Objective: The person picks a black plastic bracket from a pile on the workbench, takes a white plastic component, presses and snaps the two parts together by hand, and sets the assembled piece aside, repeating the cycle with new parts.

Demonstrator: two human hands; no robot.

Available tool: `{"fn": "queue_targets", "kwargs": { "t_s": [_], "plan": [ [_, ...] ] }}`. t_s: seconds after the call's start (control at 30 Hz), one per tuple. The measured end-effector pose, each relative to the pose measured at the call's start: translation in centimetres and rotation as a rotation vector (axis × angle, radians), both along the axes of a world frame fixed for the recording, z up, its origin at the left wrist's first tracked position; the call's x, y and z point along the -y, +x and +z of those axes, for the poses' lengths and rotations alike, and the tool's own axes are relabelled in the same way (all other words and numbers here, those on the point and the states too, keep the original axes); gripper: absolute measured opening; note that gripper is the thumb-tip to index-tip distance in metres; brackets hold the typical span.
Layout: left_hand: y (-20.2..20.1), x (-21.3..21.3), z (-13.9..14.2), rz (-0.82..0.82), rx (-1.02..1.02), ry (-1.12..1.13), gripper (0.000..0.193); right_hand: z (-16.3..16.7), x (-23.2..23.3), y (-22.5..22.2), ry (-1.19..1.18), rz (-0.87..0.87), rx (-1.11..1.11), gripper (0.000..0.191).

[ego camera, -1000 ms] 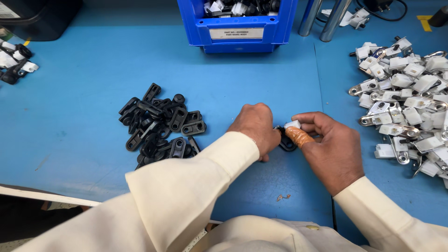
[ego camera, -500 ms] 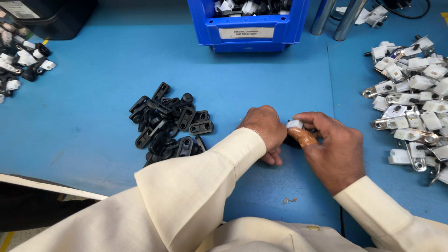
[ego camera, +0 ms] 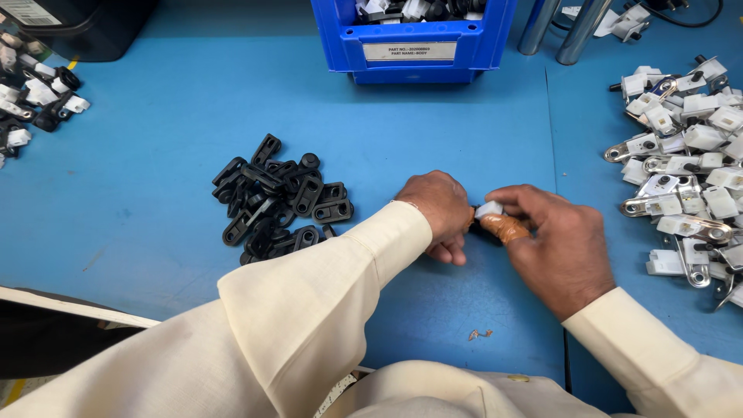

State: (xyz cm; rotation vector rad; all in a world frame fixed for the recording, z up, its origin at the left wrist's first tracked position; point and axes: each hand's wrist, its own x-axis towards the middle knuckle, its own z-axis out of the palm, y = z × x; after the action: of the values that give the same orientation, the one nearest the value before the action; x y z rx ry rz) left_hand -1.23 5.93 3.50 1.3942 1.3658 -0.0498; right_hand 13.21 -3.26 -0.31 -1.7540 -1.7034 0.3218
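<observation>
Small white plastic part sits pinched between the two hands, just above the blue table, near the middle of the scene and a little to the right. Seen from the head camera, the left hand curls closed on the left side of the part, knuckles up, its fingers tucked under so that their tips cannot be seen. The right hand meets it from the right; its fingers are bent over the top of the white part, and its thumb, wrapped in a tan finger cover, presses in from the near side. A dark piece shows between the two hands just under the white part, but too little of it is visible to tell its shape. Both arms wear cream sleeves that come in from the near edge.

To the left of the hands, close by on the table, lies a heap of black plastic pieces. At the right edge a larger pile of white and metal clips spreads out, well apart from the hands. At the far side stands a blue bin with a label on its front and parts inside. Another small cluster of white and black parts lies at the far left.
</observation>
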Motion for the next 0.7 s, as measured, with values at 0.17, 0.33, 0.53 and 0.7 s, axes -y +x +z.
{"fn": "queue_targets", "kwargs": {
  "t_s": [0.17, 0.33, 0.53, 0.7],
  "plan": [
    [0.6, -0.4, 1.1, -0.218, -0.218, 0.196, 0.022, 0.5, -0.3, 0.5, 0.031, 0.161, 0.098, 0.037],
    [1.0, 2.2, 0.4, -0.265, -0.320, 0.637, 0.021, 1.1, -1.1, 0.8, -0.181, 0.061, -0.125, 0.033],
    [-0.2, 3.2, -0.7, 0.103, 0.070, 0.259, 0.009, 1.8, -2.0, 1.3, -0.269, 0.024, -0.100, 0.035],
    [-0.3, 4.9, -2.4, 0.294, 0.251, 0.154, 0.013, 0.5, -2.5, 1.8, -0.339, -0.017, -0.369, 0.035]
  ]
}}
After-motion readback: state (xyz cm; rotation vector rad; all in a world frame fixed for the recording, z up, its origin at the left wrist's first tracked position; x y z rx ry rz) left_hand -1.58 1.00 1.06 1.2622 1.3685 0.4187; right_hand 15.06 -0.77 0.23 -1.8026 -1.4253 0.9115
